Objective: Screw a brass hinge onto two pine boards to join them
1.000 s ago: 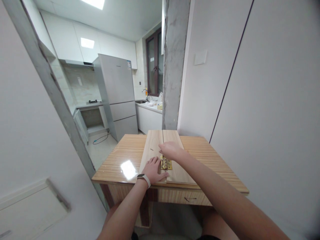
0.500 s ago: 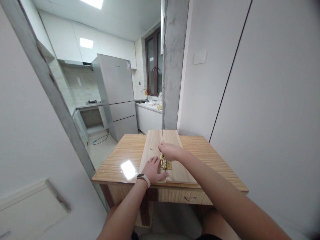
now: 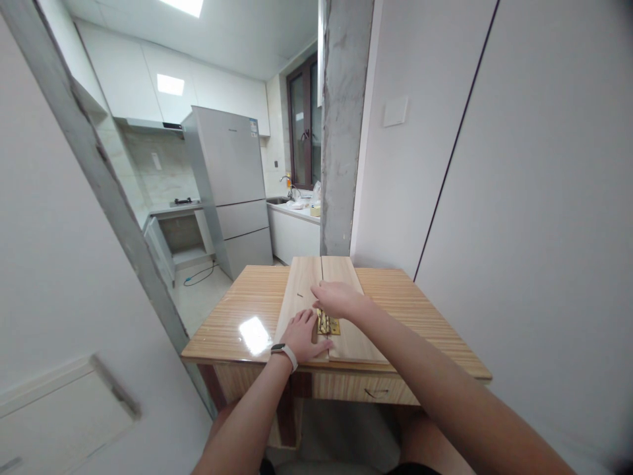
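Two pale wooden boards lie side by side: the left board (image 3: 300, 277) and the right board (image 3: 357, 341). A brass-coloured hinge (image 3: 324, 323) lies across the seam between them. My left hand (image 3: 300, 335) rests spread on the left board, its thumb reaching across the seam just below the hinge. Over the hinge's far end, my right hand (image 3: 339, 299) is closed in a pinch. Whatever its fingers grip, if anything, is too small or hidden to make out. A small screw (image 3: 299, 295) lies loose on the left board.
The boards rest on a wood-grain table (image 3: 425, 323) with a drawer (image 3: 366, 389) at the front. A white wall (image 3: 519, 198) runs along the right. Beyond the table stand a grey fridge (image 3: 232, 158) and a kitchen counter (image 3: 297, 227).
The fingers of my right hand have shifted slightly downward over the hinge. My left hand, the boards and the loose screw stay where they were.
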Demonstrator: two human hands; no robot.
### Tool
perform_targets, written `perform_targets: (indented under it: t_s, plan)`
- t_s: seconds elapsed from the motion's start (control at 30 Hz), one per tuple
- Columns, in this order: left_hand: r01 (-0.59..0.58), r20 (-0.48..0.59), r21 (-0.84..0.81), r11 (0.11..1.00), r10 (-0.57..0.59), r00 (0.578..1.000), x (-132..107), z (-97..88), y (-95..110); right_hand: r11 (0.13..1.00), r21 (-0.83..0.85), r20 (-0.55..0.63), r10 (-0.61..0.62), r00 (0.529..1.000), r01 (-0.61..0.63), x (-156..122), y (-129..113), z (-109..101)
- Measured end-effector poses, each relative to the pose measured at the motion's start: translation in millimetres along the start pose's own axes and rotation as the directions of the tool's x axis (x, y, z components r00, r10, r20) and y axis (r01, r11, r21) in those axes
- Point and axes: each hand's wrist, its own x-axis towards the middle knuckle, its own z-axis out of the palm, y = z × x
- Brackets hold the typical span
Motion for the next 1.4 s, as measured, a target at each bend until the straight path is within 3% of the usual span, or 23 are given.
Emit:
perform_targets:
  t_s: [0.23, 0.5, 0.77, 1.1, 1.4]
  plan:
    - [0.024, 0.024, -0.002, 1.0, -0.024, 0.999, 0, -1.9, 1, 0.997, 0.068, 0.102, -0.033, 0.994, 0.027, 1, 1, -1]
    - [0.03, 0.026, -0.004, 1.0, -0.03, 0.999, 0, -2.7, 3, 0.998, 0.025, 0.026, -0.063, 0.998, 0.063, 1, 1, -9]
    - [0.032, 0.041, -0.008, 0.999, -0.032, 0.999, 0, -5.3, 5, 1.0, -0.02, -0.021, 0.019, 1.0, -0.019, 4, -4, -3]
    - [0.015, 0.017, -0.004, 1.0, -0.015, 1.0, -1, -1.9, 1, 0.999, 0.043, 0.07, -0.013, 0.997, 0.01, 4, 2, 2]
    - [0.031, 0.038, -0.009, 0.999, -0.03, 0.999, -1, -4.1, 3, 0.999, -0.017, 0.032, -0.03, 0.999, 0.03, 4, 1, -7]
